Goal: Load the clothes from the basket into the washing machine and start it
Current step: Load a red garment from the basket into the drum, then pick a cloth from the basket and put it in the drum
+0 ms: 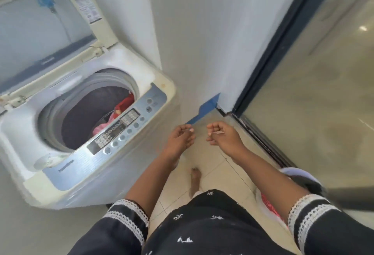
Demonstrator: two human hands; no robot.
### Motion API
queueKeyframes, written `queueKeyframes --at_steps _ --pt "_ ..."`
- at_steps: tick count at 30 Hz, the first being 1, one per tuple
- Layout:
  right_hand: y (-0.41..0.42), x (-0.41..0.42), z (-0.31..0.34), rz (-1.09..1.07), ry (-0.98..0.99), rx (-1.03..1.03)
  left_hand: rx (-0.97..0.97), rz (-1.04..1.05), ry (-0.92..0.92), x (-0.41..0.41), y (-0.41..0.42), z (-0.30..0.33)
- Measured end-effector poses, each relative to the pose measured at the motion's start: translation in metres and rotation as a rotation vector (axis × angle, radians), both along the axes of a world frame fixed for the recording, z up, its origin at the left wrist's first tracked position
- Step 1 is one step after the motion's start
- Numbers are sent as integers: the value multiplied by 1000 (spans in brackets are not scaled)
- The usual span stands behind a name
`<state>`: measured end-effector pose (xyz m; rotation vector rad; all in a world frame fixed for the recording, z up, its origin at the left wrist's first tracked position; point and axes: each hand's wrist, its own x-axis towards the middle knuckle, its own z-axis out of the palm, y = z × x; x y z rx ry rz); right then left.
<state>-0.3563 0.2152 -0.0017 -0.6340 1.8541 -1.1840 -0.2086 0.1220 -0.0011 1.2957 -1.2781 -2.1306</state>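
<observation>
Far left: one top-loading washing machine (81,125), its lid (44,32) raised and the drum open; red and pink clothes (121,109) lie inside against the drum's right wall, the number of pieces not countable. Along its front edge runs the control panel (125,131).

Centre: the left hand (181,139), fingers loosely curled, grasping nothing, just right of the panel and above the floor (214,173).

Beside it, slightly apart: the right hand (224,137), likewise loosely curled with nothing in it.

Lower right: one basket (299,176), largely hidden behind the right forearm, with what appears to be red cloth (269,206) in it.

The basket lies right of and behind both hands, the right hand nearer; the drum lies left, the left hand nearer.
</observation>
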Motion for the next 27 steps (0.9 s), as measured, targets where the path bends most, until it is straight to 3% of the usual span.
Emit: queueKeyframes --at_steps 6,14,27 --pt "123 -51 -21 -240 96 165 10 -330 -85 -68 67 -15" --pt "277 -110 -50 -555 -50 350 16 -660 -203 -161 165 -35" --pt "444 -227 -121 -437 -286 571 53 -878 -448 -327 320 -101"
